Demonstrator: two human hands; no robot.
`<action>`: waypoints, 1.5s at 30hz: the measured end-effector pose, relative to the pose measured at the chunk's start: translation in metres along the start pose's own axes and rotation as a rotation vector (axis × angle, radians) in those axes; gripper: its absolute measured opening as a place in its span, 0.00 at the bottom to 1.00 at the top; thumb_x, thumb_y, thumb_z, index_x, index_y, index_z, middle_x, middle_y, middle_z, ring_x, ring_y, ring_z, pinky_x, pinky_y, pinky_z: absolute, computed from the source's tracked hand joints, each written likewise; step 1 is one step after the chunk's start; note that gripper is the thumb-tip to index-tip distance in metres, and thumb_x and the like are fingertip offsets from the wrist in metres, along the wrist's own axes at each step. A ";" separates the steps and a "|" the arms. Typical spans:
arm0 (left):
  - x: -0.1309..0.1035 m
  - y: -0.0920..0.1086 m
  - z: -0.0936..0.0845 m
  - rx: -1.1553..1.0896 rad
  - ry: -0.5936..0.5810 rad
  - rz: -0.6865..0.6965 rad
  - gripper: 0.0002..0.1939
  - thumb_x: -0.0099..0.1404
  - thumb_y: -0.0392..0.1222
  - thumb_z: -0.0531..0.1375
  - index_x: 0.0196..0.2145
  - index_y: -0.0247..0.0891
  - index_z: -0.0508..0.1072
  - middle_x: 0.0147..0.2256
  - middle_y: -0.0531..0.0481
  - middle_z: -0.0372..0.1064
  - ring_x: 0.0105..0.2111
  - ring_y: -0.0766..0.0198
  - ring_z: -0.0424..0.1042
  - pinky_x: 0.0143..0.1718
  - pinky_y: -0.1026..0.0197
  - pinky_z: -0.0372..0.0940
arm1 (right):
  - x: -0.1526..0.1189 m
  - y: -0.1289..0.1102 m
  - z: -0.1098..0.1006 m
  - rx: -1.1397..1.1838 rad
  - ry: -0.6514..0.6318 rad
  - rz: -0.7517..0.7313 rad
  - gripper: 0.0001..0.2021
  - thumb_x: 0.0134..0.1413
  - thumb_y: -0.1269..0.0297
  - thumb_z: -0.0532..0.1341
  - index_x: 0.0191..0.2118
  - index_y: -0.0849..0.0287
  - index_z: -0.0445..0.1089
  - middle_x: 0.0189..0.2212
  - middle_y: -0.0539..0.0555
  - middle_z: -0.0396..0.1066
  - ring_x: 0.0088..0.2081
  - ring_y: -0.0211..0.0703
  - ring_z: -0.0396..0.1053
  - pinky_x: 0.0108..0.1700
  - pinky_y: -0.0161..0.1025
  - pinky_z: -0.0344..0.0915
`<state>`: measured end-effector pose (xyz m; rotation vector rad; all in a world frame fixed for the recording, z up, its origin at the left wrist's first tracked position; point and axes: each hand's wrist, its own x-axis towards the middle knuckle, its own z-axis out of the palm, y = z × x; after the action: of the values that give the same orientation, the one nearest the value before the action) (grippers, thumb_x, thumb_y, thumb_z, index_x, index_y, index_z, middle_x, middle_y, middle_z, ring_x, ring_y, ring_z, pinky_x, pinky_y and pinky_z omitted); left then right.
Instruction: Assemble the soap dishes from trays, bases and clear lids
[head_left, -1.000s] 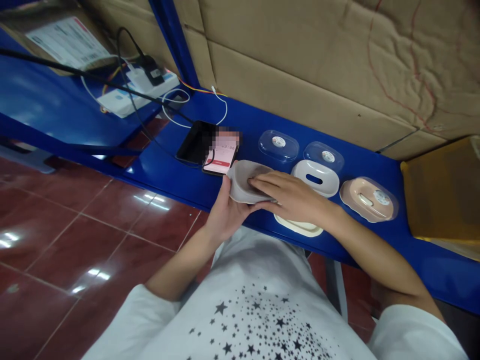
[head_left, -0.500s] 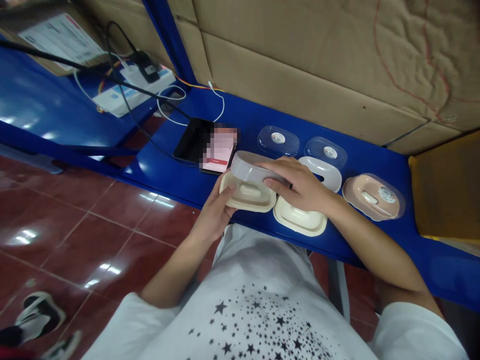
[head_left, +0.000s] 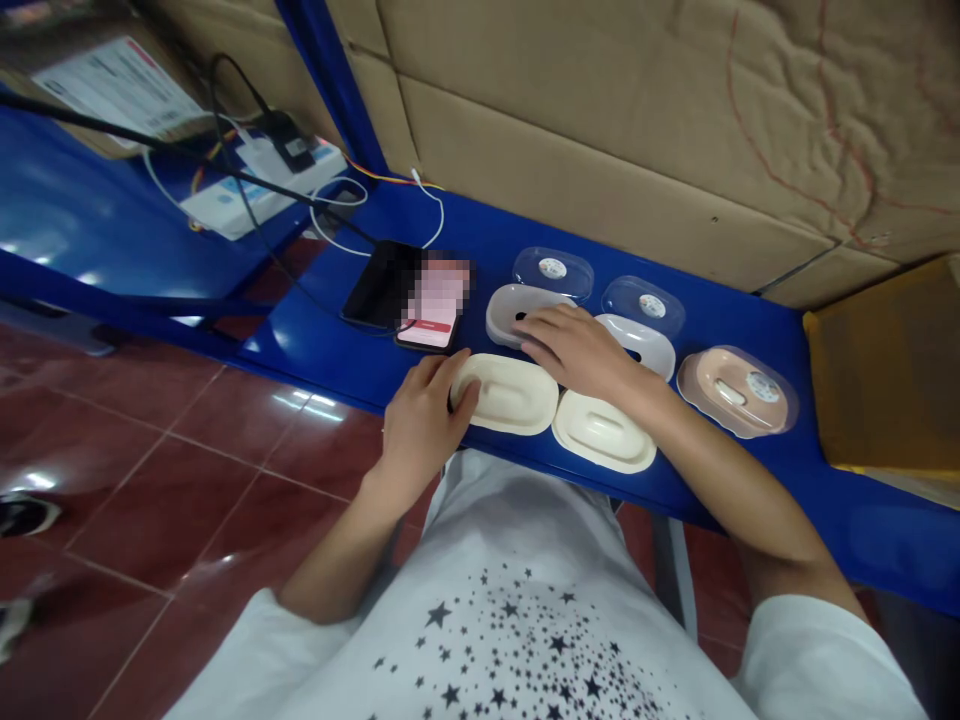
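Note:
My left hand [head_left: 424, 420] grips the left rim of a cream oval plastic piece [head_left: 510, 392] with a long ridge in its middle, its thumb on top; the other fingertips are partly hidden. This piece lies near the shelf's front edge. Behind it sits a white oval shell [head_left: 501, 308] with a dark hole, and my right hand [head_left: 581, 345] has its curled fingers on the shell's right side. A second cream oval piece [head_left: 604, 430] lies below my right wrist. Partly covered by that hand is another white shell [head_left: 652, 345] with a hole.
Two clear oval covers [head_left: 529, 262] with round stickers lie at the back of the blue shelf [head_left: 337, 360]. A peach oval box [head_left: 724, 375] under a clear cover is at right, beside a cardboard box [head_left: 885, 370]. A phone [head_left: 431, 320], cables and a power strip [head_left: 262, 190] are at left.
The white shell has come down from above the left cream piece onto the shelf behind it, under my right hand. My left hand has lowered the cream piece flat onto the shelf.

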<state>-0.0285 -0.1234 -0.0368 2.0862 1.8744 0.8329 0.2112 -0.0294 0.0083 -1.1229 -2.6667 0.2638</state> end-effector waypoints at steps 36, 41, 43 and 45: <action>-0.027 0.120 0.026 -2.067 -1.081 -0.662 0.36 0.78 0.69 0.50 0.68 0.43 0.72 0.72 0.37 0.65 0.71 0.30 0.64 0.63 0.25 0.68 | -0.186 0.108 -0.100 0.047 0.149 0.591 0.55 0.58 0.34 0.71 0.79 0.61 0.52 0.71 0.73 0.65 0.70 0.63 0.67 0.70 0.56 0.63; -0.030 0.115 0.030 -2.015 -1.099 -0.631 0.38 0.77 0.71 0.48 0.66 0.40 0.74 0.66 0.35 0.73 0.63 0.35 0.74 0.52 0.37 0.78 | -0.204 0.177 -0.065 -0.060 0.092 0.663 0.58 0.52 0.29 0.71 0.78 0.60 0.56 0.73 0.73 0.62 0.72 0.71 0.62 0.72 0.63 0.59; -0.031 0.111 0.031 -1.987 -1.101 -0.652 0.38 0.78 0.71 0.47 0.65 0.38 0.75 0.63 0.35 0.76 0.59 0.38 0.77 0.47 0.41 0.80 | -0.206 0.188 -0.053 -0.081 0.077 0.640 0.58 0.50 0.26 0.70 0.78 0.54 0.56 0.73 0.70 0.63 0.72 0.75 0.62 0.72 0.70 0.58; -0.033 0.107 0.032 -1.962 -1.099 -0.683 0.39 0.78 0.70 0.47 0.64 0.37 0.75 0.60 0.34 0.78 0.55 0.39 0.80 0.42 0.43 0.81 | -0.206 0.193 -0.047 -0.100 0.050 0.624 0.57 0.51 0.24 0.67 0.79 0.50 0.55 0.73 0.67 0.63 0.73 0.75 0.61 0.71 0.73 0.57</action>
<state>0.0777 -0.1661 -0.0162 0.2892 0.3497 0.5414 0.4949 -0.0417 -0.0254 -1.9423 -2.2317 0.2013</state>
